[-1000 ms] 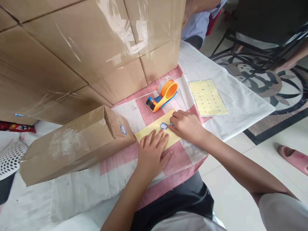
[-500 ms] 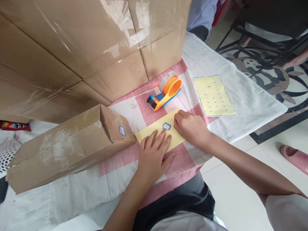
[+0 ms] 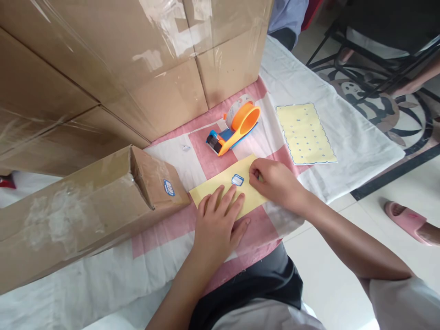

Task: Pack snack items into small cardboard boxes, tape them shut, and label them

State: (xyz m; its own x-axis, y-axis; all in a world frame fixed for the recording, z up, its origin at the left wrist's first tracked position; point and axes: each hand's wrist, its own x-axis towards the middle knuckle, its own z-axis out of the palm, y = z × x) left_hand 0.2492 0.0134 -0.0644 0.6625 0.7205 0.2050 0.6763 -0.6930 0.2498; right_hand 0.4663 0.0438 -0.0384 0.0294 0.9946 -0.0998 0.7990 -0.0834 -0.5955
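Spread flat on a folded yellow sheet of paper (image 3: 220,181) lies my left hand (image 3: 216,224), its fingers apart. The sheet has a small blue-edged white label (image 3: 237,179) just beyond the fingertips. My right hand (image 3: 275,181) is closed, thumb against curled fingers, and rests on the sheet's right end. Whether anything is between those fingers is hidden. Above the sheet sits an orange and blue tape dispenser (image 3: 235,126) with a roll of clear tape. To the right lies another yellow sheet (image 3: 307,134) with a scalloped blue border and small blue marks.
A long cardboard box (image 3: 85,206) with a blue-edged label stands left of the paper. Large taped cartons (image 3: 165,96) rise behind. A pink and white checked cloth (image 3: 247,233) covers the table. On the floor at right are a pink slipper (image 3: 407,220) and a folding chair (image 3: 385,32).
My right hand has shifted slightly along the sheet's right end, and its curled fingers now show a small gap. My left hand stays flat in place. The camera view has moved a little.
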